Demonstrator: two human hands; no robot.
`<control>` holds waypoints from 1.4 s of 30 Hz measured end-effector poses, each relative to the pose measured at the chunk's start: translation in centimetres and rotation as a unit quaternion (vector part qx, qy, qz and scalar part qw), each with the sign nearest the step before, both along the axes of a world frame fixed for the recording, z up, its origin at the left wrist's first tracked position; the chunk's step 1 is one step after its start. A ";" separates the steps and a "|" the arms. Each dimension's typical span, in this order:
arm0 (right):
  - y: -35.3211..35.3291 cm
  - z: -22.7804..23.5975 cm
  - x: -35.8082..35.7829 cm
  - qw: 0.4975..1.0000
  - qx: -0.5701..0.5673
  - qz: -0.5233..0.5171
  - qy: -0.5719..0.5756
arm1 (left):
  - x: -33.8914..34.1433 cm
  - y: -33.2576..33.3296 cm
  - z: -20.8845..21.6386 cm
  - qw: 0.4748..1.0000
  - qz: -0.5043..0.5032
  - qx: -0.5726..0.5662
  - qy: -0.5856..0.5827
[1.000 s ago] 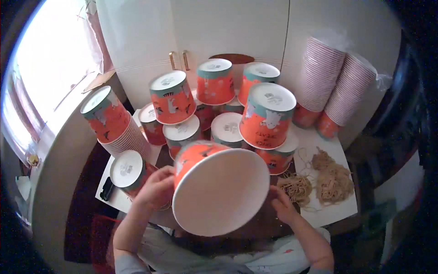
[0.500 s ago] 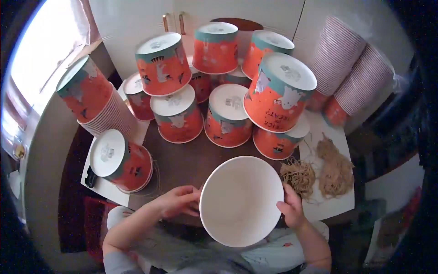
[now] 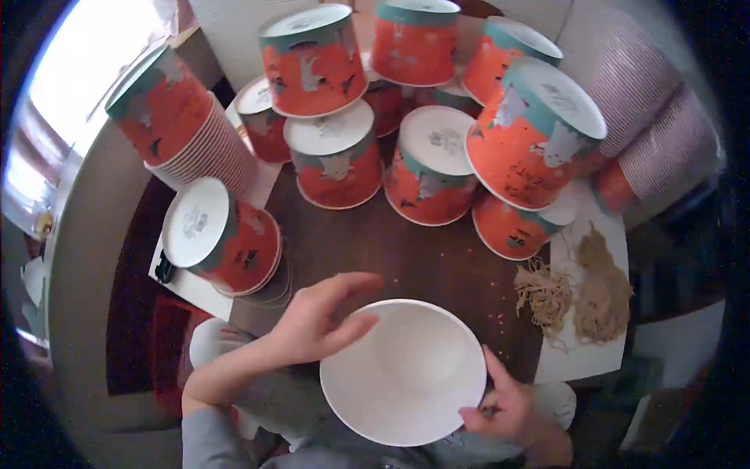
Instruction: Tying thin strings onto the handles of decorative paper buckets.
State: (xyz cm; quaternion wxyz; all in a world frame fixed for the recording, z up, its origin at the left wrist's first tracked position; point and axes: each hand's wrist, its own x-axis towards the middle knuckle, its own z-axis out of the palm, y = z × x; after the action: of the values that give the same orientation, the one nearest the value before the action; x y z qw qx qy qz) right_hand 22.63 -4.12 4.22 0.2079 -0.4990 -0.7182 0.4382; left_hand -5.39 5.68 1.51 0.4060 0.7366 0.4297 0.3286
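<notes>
A large round paper bucket [image 3: 402, 383] is tilted in front of me above my lap, its white inside facing me. My right hand [image 3: 504, 402] grips its right side, thumb inside the rim and fingers behind the wall. My left hand [image 3: 324, 320] hovers by the bucket's upper left rim, thumb and fingers spread, holding nothing. Beyond it, printed orange and teal paper buckets stand upside down; the nearest are a middle bucket [image 3: 433, 164] and a left bucket [image 3: 226, 234], which has thin string around its base.
More upturned buckets [image 3: 316, 62] are stacked in a second tier at the back. A nested stack [image 3: 203, 148] stands at left, taller nested stacks [image 3: 637, 94] at back right. Bundles of brown twine [image 3: 601, 293] lie on white board to the right. Small crumbs dot the dark table [image 3: 367, 250].
My left hand has come off the bucket's left side and risen with fingers spread. The bucket has tipped and sunk a little, still in my right hand. The view has shifted downward.
</notes>
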 end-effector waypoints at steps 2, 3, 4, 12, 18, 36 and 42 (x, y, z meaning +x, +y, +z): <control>-0.9 -0.4 -0.1 0.998 -0.043 -0.016 0.038 | 1.3 -0.1 -0.6 0.998 -0.002 0.069 0.013; -1.2 -0.4 -0.3 0.993 -0.082 -0.039 0.071 | 1.6 -0.2 -0.6 0.998 0.004 0.065 0.016; -1.2 0.2 -1.6 0.977 -0.093 -0.110 0.154 | 1.4 -0.4 -0.3 0.994 0.004 0.093 0.049; -2.8 -3.3 -2.2 0.972 -0.051 0.112 0.202 | 0.6 -1.2 0.1 0.963 0.031 0.234 0.127; -1.2 -2.3 -1.5 0.955 0.218 0.191 0.066 | 1.1 -1.0 -0.7 0.933 -0.083 0.350 0.000; 3.4 -0.4 -5.0 0.968 0.190 0.118 0.115 | 2.8 -3.4 -2.2 0.915 -0.205 0.322 -0.134; 3.0 -0.3 -5.0 0.968 0.214 0.097 0.086 | 2.8 -3.5 -1.5 0.910 -0.215 0.342 -0.097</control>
State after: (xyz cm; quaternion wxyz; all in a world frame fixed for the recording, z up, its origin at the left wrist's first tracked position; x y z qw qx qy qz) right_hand 17.62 -1.09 3.96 0.3274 -0.3315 -0.8197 0.3330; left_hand -2.62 2.15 -0.01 0.2302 0.8695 0.0807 0.4295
